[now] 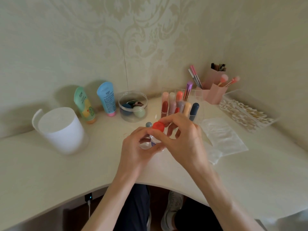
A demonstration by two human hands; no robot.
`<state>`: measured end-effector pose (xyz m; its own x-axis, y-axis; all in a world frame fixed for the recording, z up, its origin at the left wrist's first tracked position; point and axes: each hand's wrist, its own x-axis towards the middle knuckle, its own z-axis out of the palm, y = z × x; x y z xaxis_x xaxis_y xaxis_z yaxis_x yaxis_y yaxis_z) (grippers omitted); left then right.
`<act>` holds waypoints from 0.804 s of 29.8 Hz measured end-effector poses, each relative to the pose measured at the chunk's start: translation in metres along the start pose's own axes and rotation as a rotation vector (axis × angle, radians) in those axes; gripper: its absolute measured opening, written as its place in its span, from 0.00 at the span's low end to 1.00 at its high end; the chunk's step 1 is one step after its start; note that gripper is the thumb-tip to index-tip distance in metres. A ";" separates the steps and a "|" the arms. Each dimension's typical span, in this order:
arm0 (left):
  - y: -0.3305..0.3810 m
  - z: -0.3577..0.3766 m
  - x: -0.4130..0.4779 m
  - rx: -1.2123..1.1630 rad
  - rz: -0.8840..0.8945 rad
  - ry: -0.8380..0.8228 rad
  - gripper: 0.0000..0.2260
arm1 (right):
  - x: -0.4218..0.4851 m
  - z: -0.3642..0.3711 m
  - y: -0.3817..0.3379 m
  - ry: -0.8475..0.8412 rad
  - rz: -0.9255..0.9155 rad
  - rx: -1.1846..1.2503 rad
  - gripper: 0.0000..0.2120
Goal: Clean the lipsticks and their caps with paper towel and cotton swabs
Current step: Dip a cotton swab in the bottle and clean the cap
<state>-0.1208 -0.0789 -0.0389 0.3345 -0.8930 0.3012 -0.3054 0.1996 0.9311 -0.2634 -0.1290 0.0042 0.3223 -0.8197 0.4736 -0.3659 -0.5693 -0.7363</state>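
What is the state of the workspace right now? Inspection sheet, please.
Surface: cream desk, curved front edge.
Job's things: lipsticks upright in clear organizer; cotton swabs in clear box; paper towel flat at right; paper roll at left.
Clutter: green tube, blue tube, round jar, pink brush holders.
Grippers: left hand holds clear bottle; right hand pinches its red cap.
Cables: white cable under desk.
Surroundings: patterned wall.

Cream desk (50, 172) against patterned wallpaper (133, 39), green tube (84, 105) and blue tube (106, 99) standing side by side, clear round jar (132, 106) of sponges just beside them, pink holders (215, 92) with brushes in the far corner.
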 end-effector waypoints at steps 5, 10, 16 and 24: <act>0.008 0.001 0.000 0.010 0.042 -0.007 0.17 | 0.003 -0.011 0.005 -0.148 -0.003 0.034 0.11; 0.003 0.004 0.001 0.043 0.017 -0.002 0.16 | 0.001 -0.006 0.006 -0.044 0.002 0.058 0.09; 0.006 0.007 0.000 0.047 0.020 -0.003 0.17 | -0.004 -0.009 0.008 -0.017 -0.002 0.052 0.11; 0.017 0.020 -0.010 0.108 0.063 0.002 0.17 | -0.015 -0.027 0.011 0.008 -0.025 0.063 0.14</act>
<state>-0.1471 -0.0744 -0.0304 0.3132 -0.8791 0.3592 -0.4202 0.2109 0.8826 -0.2959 -0.1248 0.0018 0.3237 -0.8061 0.4954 -0.3019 -0.5842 -0.7534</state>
